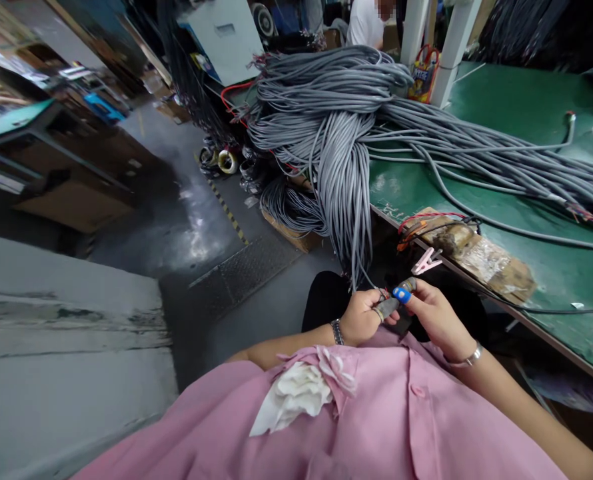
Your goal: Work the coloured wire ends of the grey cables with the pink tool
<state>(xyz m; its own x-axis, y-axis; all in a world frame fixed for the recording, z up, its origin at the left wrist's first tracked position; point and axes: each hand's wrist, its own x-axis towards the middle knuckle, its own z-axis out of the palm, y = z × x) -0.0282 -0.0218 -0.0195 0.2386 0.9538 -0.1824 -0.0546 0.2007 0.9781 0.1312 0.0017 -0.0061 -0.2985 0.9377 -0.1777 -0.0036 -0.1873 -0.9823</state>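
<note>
My left hand is closed on the end of a grey cable that hangs down from the large bundle. Small reddish wires poke out beside its fingertips. Close against it, my right hand pinches at the same wire ends; what lies between its fingertips is too small to make out. Wraps cover some fingertips of both hands, a blue one on the right thumb. Grey cables drape over the table corner in a thick bundle above my hands.
The green table runs along the right, with more grey cables across it. At its edge sit a taped wooden block and a pink clip. Coiled cables lie in a box below. Another person is at the back.
</note>
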